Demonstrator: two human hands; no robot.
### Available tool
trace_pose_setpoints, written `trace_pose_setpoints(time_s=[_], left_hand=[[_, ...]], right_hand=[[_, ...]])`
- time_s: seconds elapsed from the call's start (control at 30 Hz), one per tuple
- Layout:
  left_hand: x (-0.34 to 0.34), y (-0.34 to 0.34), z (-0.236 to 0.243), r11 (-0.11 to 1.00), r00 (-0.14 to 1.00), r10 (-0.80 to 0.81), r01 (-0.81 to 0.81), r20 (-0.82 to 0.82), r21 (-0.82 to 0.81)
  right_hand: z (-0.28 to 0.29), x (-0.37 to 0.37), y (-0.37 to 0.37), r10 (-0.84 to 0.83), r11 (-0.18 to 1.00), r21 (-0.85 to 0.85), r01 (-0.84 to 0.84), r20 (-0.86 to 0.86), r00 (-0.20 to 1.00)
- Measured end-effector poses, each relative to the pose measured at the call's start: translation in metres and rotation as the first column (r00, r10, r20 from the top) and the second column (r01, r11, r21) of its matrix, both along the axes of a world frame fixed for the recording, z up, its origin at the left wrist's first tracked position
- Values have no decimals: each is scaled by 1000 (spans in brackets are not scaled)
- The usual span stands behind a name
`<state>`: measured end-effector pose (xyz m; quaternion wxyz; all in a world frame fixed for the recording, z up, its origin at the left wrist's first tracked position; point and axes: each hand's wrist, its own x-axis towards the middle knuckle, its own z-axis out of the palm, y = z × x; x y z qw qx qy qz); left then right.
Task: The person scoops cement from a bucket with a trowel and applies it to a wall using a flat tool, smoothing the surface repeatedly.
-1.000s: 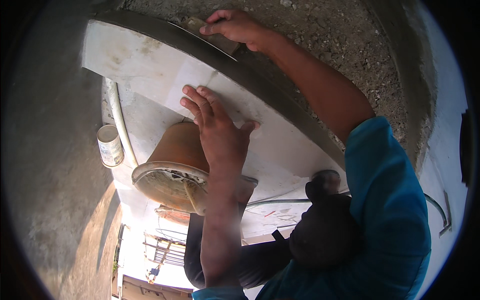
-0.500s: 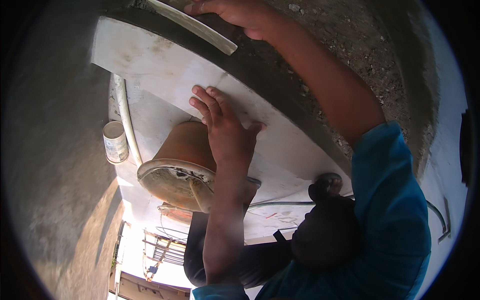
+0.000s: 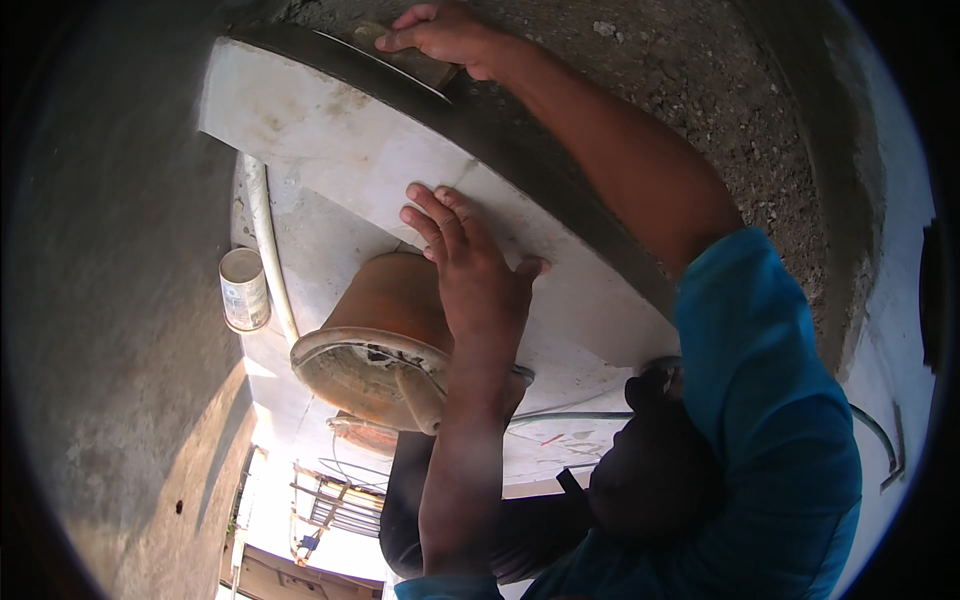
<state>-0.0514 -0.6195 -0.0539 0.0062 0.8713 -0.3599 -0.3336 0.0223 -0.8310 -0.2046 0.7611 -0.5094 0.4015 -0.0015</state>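
My left hand [image 3: 478, 270] lies with its fingers spread against the face of a long white slab [image 3: 345, 140]. Beyond the slab's upper edge runs a band of smooth grey mortar [image 3: 500, 150]. Over that band, my right hand [image 3: 445, 38] grips a flat tan board [image 3: 425, 68] between thumb and fingers. The board lies low along the mortar, its pale long edge showing as a thin line. What kind of tool it is, I cannot tell. Close to my left forearm is a stained orange-brown bucket [image 3: 395, 300], with a pale handle-like piece [image 3: 420, 400] at its mouth.
A small tin [image 3: 245, 290] and a white pipe [image 3: 265, 225] are left of the bucket. Rough, pebbly ground [image 3: 690, 110] fills the far side. A grey wall [image 3: 110, 300] rises at left. A hose [image 3: 570, 414] runs past my legs.
My right hand has tipped the board flatter onto the mortar, so its broad pale face no longer shows. My left hand keeps its place on the slab; the whole view has shifted slightly.
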Motion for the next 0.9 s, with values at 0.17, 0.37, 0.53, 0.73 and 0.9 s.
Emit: trace_pose_setpoints(time_s=[0.17, 0.37, 0.53, 0.73, 0.9], left_hand=[[0, -2, 1, 1000, 999, 19, -18, -48, 24], [1, -1, 1, 1000, 999, -5, 6, -36, 9], [-1, -1, -1, 1000, 1000, -3, 3, -11, 2], [1, -1, 0, 1000, 999, -4, 5, -45, 19], [-1, -4, 1, 1000, 1000, -5, 5, -13, 19]], right_hand=[[55, 2, -5, 18, 998, 59, -28, 156, 988], [52, 14, -35, -66, 996, 74, 54, 165, 984], [2, 37, -29, -27, 998, -54, 27, 5, 1000], [15, 57, -8, -4, 1000, -16, 4, 45, 999], [53, 50, -24, -48, 995, 101, 22, 260, 965]])
